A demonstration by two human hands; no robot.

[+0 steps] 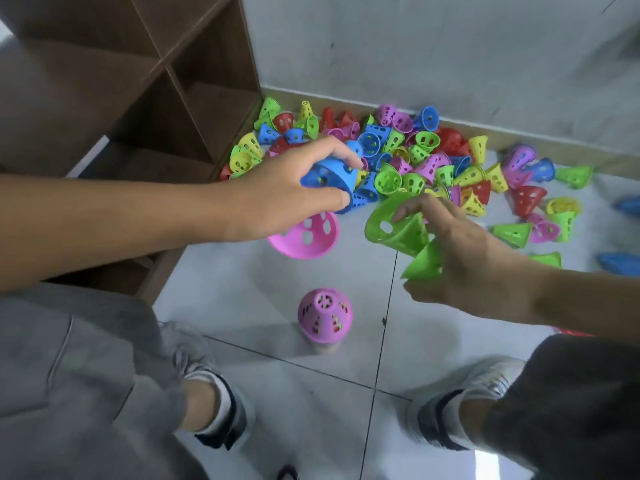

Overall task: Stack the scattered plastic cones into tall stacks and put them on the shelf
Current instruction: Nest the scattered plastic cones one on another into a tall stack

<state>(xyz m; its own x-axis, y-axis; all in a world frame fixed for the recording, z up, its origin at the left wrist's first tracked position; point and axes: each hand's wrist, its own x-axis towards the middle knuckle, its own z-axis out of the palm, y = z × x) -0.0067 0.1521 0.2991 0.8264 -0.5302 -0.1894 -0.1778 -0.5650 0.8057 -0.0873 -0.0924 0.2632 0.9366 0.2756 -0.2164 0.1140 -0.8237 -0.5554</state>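
Note:
A heap of perforated plastic cones (408,157) in red, blue, green, yellow and pink lies on the floor against the wall. My left hand (291,195) grips a blue cone (332,178), and a pink cone (306,237) hangs below the hand with its wide mouth down. My right hand (460,258) holds two green cones: one (398,226) pinched at its rim and a second (424,263) tucked under the fingers. A stack topped by a pink cone (323,315) stands upright on the floor between my feet. The brown wooden shelf (145,98) is at the left.
Loose cones (540,202) trail off to the right along the grey tiled floor, with blue ones (620,263) at the right edge. My two shoes (207,386) and knees fill the lower corners. The wall's baseboard (519,133) runs behind the heap.

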